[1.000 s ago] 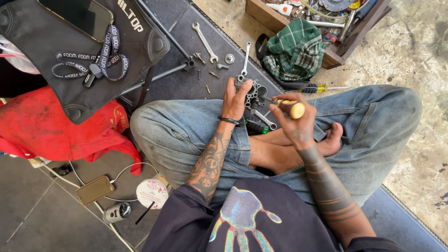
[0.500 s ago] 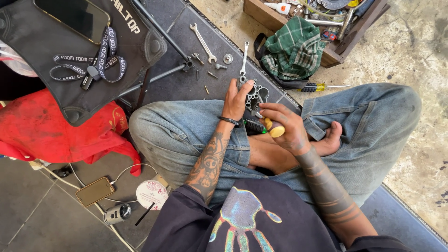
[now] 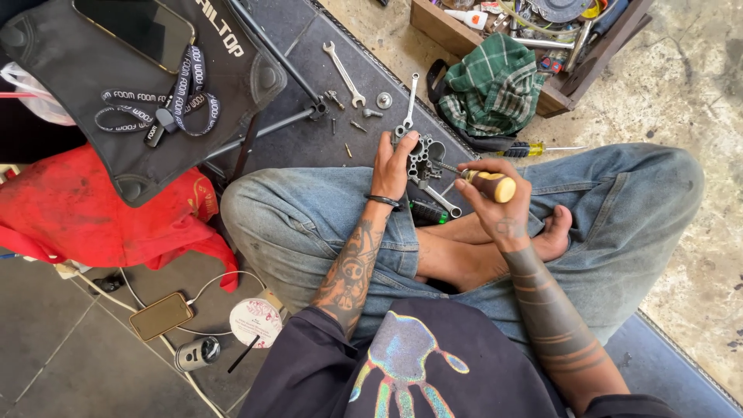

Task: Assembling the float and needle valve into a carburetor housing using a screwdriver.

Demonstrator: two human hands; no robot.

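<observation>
You sit on a workshop floor: loose wrenches (image 3: 343,72) on the mat (image 3: 309,46), a wooden crate (image 3: 569,73) crammed with tools.

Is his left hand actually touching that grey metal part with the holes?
Touching. The head view shows the left hand wrapped against the side of the metal part, fingers on its edge, with no gap between them.

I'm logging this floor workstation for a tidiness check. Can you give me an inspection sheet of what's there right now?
Surface: dark floor mat over concrete.
Job's things: left hand grips a grey metal part; right hand holds a screwdriver, tip at the part.
Clutter: wrenches, loose bolts, a second screwdriver.
Hands: both shut on their items.
Cables: white cord to a phone.
Surroundings: wooden toolbox, green plaid cloth, black bag, red cloth.
</observation>
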